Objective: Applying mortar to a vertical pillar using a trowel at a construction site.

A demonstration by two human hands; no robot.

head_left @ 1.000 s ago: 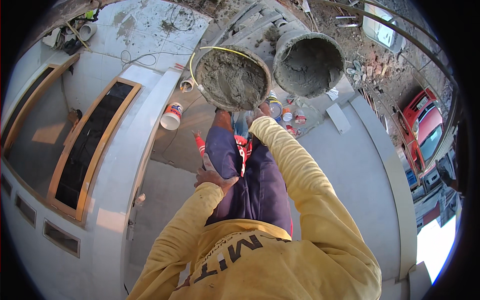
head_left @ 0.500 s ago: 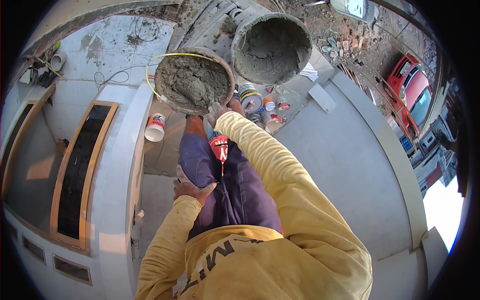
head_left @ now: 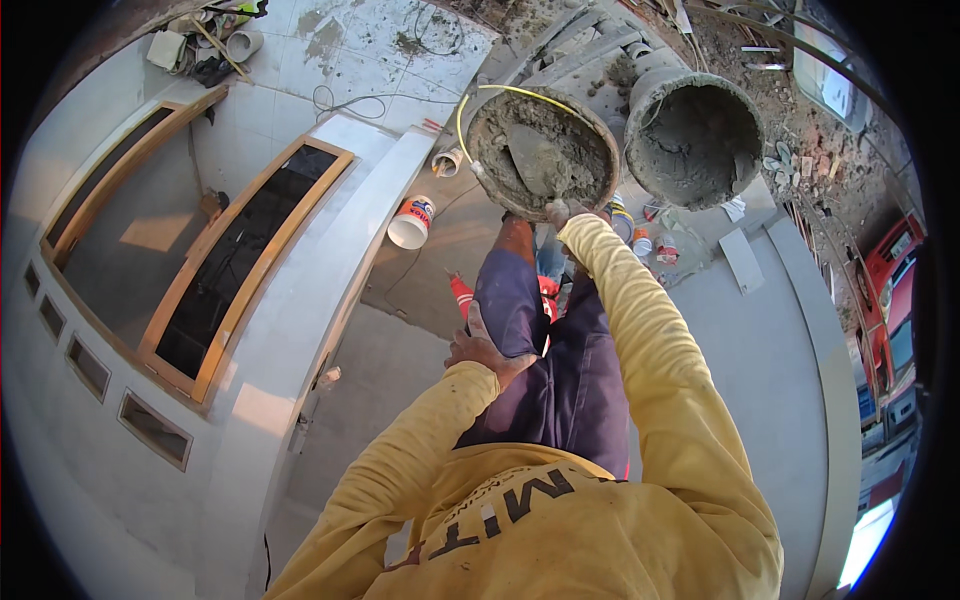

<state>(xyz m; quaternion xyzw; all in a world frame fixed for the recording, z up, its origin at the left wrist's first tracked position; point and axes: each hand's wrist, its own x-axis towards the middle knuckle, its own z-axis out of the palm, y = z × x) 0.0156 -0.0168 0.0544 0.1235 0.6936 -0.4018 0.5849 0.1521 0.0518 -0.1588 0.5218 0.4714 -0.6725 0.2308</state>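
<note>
My right hand (head_left: 566, 212) is at the near rim of a round tub (head_left: 613, 163) of wet grey mortar (head_left: 507, 128). Its fingers are closed round the handle end of a trowel, mostly hidden by the hand. The mortar-coated trowel blade (head_left: 541, 160) lies in the mortar, pointing away from me. My left hand (head_left: 487, 350) rests on my purple-trousered left thigh, fingers spread and holding nothing. Right of the tub stands a larger bucket (head_left: 646, 105), its inside coated with mortar. A yellow hose (head_left: 520, 88) curves round the tub's far left side.
On the left, a white bucket (head_left: 409, 228) and a smaller container (head_left: 447, 163) stand beside a low white wall with a wood-framed window (head_left: 250, 262). Small cans (head_left: 641, 243) and a white board (head_left: 741, 260) are at right. A red car (head_left: 890, 262) stands beyond the ledge.
My view has swung left, so everything sits further right in the picture. The trowel blade now shows in the mortar. My left hand stays on my thigh.
</note>
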